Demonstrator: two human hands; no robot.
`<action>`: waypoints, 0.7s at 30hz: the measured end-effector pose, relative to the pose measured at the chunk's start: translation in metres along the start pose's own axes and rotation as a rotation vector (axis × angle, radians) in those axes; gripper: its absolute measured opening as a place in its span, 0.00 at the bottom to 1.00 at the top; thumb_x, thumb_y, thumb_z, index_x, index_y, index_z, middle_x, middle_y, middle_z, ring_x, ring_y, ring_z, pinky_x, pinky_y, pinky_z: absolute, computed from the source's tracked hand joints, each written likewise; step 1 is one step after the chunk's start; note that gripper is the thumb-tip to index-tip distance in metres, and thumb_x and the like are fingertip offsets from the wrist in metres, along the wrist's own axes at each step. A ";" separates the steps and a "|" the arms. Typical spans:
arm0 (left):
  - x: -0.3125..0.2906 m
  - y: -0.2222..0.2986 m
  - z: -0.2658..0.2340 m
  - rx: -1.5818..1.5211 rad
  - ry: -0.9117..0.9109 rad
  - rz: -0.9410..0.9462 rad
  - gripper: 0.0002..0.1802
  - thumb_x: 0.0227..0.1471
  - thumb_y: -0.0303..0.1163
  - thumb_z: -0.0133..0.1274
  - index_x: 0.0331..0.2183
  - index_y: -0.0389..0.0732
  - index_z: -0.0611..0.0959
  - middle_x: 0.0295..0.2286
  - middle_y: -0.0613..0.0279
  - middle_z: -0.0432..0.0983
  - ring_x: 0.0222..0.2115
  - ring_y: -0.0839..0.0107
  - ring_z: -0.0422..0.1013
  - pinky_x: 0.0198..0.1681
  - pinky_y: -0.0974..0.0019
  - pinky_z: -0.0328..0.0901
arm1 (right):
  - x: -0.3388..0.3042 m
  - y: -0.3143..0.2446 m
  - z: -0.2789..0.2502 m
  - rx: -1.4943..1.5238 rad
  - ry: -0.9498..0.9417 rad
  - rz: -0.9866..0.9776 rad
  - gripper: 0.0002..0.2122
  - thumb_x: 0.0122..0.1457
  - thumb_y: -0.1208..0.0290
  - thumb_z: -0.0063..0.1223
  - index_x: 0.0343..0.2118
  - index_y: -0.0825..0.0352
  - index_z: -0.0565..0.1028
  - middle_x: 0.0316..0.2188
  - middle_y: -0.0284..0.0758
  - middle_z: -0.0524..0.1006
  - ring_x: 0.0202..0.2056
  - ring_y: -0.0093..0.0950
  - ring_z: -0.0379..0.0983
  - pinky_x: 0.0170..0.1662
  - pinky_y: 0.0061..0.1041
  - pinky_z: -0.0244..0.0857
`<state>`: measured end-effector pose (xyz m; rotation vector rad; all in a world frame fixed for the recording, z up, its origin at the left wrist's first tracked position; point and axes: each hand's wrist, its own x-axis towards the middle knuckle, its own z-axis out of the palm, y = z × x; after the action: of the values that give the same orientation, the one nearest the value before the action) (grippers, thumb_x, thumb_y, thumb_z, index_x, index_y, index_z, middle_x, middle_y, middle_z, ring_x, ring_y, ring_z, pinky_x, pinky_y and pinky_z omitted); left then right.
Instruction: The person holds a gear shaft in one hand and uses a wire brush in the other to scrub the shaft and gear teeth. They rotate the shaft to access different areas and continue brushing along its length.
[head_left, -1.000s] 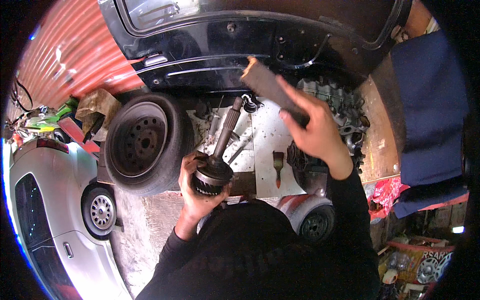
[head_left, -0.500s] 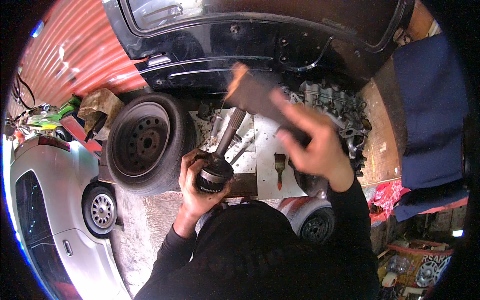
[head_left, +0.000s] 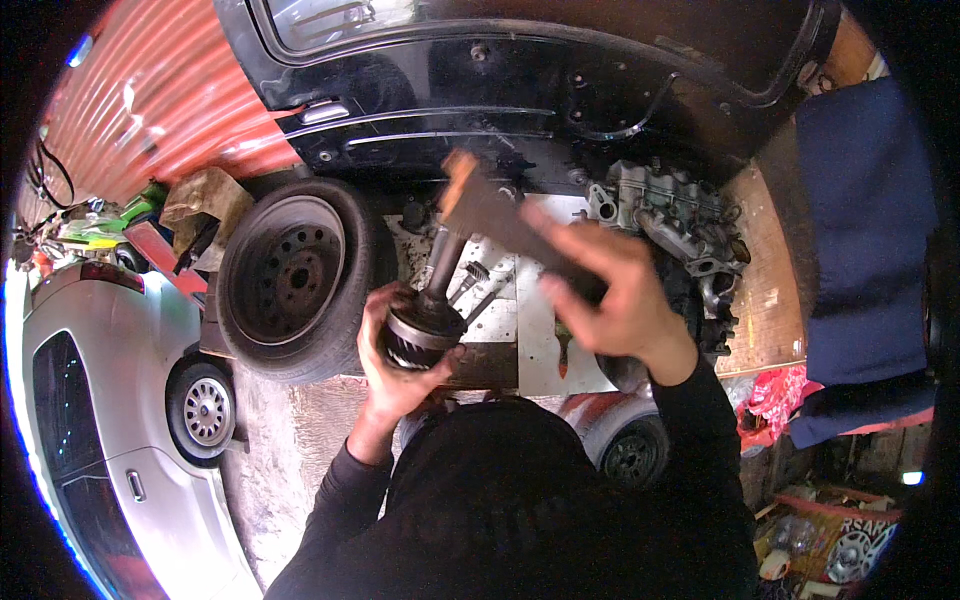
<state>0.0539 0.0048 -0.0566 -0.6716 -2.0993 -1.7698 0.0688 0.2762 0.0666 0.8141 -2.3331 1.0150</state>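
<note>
My left hand [head_left: 388, 365] is wrapped round the dark cup of a CV joint [head_left: 425, 330], balls showing at its lower end. Its splined shaft points up and away from me. My right hand [head_left: 625, 300], blurred, grips a dark strip [head_left: 510, 220] with an orange-brown end, perhaps sandpaper. That strip lies across the top of the shaft and hides its tip. Beyond the joint, small metal shafts [head_left: 470, 280] lie on white sheets [head_left: 540, 345]. Partly hidden under my right hand is a paintbrush [head_left: 563, 355].
A wheel with tyre [head_left: 290, 270] lies left of the joint. An engine cylinder head [head_left: 670, 210] sits at the right, beside a wooden board [head_left: 775, 290]. A black car panel [head_left: 420, 110] stands at the back. A silver car [head_left: 110, 420] is at the far left.
The joint has tipped more upright. My right hand and the strip have shifted a little left and down along its shaft, covering its tip. The view has shifted slightly.
</note>
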 end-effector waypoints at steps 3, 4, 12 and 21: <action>-0.007 0.002 0.011 -0.818 0.090 -0.522 0.46 0.40 0.39 0.72 0.57 0.37 0.67 0.50 0.53 0.71 0.48 0.62 0.71 0.53 0.57 0.68 | -0.005 0.004 0.021 0.052 -0.283 -0.010 0.29 0.49 0.74 0.65 0.58 0.63 0.75 0.23 0.36 0.72 0.24 0.30 0.72 0.32 0.31 0.69; -0.013 -0.009 0.008 -0.977 0.065 -0.662 0.46 0.42 0.45 0.69 0.58 0.38 0.67 0.51 0.51 0.71 0.47 0.60 0.72 0.52 0.56 0.68 | -0.008 0.014 0.026 0.019 -0.270 -0.033 0.29 0.49 0.74 0.66 0.58 0.62 0.76 0.22 0.35 0.71 0.23 0.29 0.70 0.31 0.30 0.68; -0.012 -0.017 0.024 -1.992 -0.076 -0.870 0.43 0.48 0.53 0.62 0.57 0.37 0.68 0.47 0.44 0.70 0.27 0.73 0.67 0.15 0.82 0.65 | 0.018 0.101 0.023 -0.137 0.263 0.012 0.27 0.57 0.69 0.62 0.61 0.54 0.72 0.39 0.43 0.82 0.36 0.43 0.80 0.40 0.36 0.73; -0.009 -0.018 0.026 -2.159 -0.146 -0.865 0.45 0.47 0.50 0.65 0.55 0.28 0.66 0.44 0.49 0.63 0.24 0.69 0.71 0.15 0.80 0.73 | -0.033 0.061 0.064 -0.142 -0.031 -0.206 0.28 0.49 0.68 0.66 0.58 0.48 0.76 0.23 0.31 0.71 0.22 0.28 0.72 0.25 0.29 0.70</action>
<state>0.0533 0.0264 -0.0809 -0.0504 0.6332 -3.8935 0.0400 0.2720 -0.0234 0.9948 -2.2606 0.7469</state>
